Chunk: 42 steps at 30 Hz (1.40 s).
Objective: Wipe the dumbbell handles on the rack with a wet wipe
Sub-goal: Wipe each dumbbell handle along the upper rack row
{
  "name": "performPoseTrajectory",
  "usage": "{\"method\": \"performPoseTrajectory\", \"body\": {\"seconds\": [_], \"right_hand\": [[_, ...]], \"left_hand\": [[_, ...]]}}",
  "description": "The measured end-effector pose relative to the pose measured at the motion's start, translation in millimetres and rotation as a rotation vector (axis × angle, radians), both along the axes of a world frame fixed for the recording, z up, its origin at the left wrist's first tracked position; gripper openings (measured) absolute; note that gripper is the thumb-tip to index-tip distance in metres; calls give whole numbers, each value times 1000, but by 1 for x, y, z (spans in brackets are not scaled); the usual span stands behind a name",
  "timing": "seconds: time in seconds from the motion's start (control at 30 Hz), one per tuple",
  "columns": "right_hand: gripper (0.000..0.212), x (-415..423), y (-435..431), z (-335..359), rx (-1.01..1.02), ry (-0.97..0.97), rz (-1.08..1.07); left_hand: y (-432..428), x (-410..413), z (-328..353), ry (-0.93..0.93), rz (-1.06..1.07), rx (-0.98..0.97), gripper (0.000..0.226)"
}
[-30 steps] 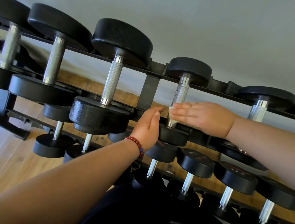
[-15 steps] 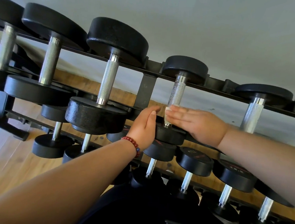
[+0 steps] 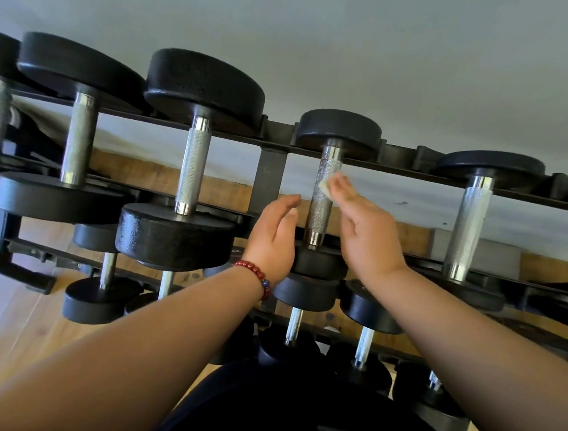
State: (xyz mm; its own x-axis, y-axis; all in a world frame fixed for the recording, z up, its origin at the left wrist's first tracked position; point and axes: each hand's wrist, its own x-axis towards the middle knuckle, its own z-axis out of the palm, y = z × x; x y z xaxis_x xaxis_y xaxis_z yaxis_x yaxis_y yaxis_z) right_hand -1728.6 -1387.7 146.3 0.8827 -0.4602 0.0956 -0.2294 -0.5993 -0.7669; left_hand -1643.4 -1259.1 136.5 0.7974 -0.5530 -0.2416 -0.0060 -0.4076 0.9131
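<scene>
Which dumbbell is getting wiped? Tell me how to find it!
Find the top row of the black rack, then its flat upright post. The dumbbell just right of that post is the one. Only its handle has a left hand and a right hand on either side, with a little white wipe pressed to it.

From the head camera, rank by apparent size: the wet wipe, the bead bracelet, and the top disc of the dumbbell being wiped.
1. top disc.
2. bead bracelet.
3. wet wipe, though the right hand hides part of it.
</scene>
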Motion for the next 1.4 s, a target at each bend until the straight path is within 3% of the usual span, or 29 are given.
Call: {"method": "performPoseTrajectory", "body": {"seconds": [0.13,0.23,0.4,0.63,0.77,1.0,1.4], "right_hand": [[42,11,13,14,380,86,-365],[40,23,13,13,602,87,-410],[38,24,12,14,734,50,-434],[38,32,7,10,752,60,-413],[41,25,12,12,615,81,-352],[36,45,6,16,620,3,-500],[37,42,11,13,524,15,-490]], "left_hand": [[0,1,-1,11,-7,16,31],[0,1,-3,2,-9,15,32],[0,3,-5,1,-29,24,33],[0,3,-5,-6,-36,16,34],[0,3,-5,-18,-42,15,34],[-1,4,-5,-25,-39,28,34],[-2,3,-2,-30,-47,62,36]]}}
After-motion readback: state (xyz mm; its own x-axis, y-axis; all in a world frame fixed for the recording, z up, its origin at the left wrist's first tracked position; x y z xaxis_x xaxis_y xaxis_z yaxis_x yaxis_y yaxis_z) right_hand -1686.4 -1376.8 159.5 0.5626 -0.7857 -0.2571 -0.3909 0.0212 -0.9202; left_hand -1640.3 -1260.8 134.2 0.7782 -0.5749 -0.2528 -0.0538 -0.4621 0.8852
